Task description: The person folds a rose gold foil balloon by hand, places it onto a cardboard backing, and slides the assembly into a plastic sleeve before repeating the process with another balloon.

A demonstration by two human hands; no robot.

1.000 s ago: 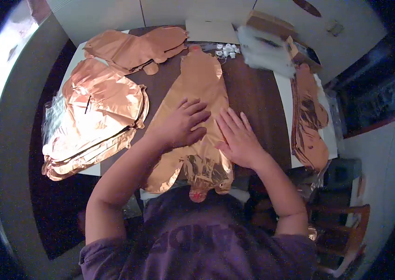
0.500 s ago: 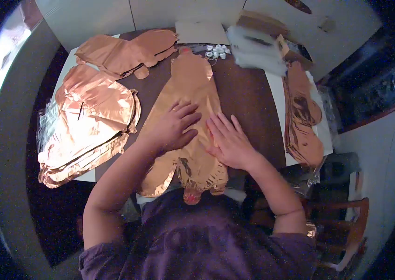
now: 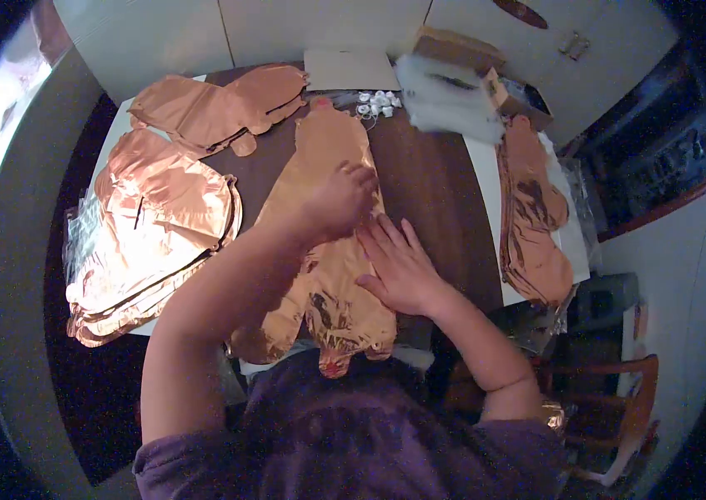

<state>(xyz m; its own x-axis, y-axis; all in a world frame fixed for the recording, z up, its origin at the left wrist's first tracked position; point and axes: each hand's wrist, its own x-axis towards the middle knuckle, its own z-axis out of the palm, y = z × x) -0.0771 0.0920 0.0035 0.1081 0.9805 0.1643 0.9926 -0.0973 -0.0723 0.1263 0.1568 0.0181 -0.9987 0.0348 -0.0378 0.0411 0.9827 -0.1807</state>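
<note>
In front of me a flat, uninflated copper-coloured foil balloon (image 3: 332, 137) lies lengthwise on the brown table, its near end hanging by my shirt. My left hand (image 3: 345, 200) is over its middle, close to the right edge, with the fingers curled in. What those fingers pinch, if anything, is hidden. My right hand (image 3: 401, 265) lies flat, fingers stretched out, partly on the foil's right edge and partly on the tabletop. The fingertips of my right hand are just below my left hand. Wrinkled, shiny foil shows at the balloon's near end.
Piles of flat copper foil balloons lie at the left (image 3: 161, 196), the back left (image 3: 211, 104) and the right (image 3: 536, 225). Small white rolls (image 3: 380, 103), clear plastic bags (image 3: 445, 96) and a cardboard box (image 3: 457, 50) are at the back. A wooden chair (image 3: 632, 400) stands at right.
My left hand has moved right across the foil and its spread fingers have curled in. My right hand stays flat at the right edge. The view has shifted slightly.
</note>
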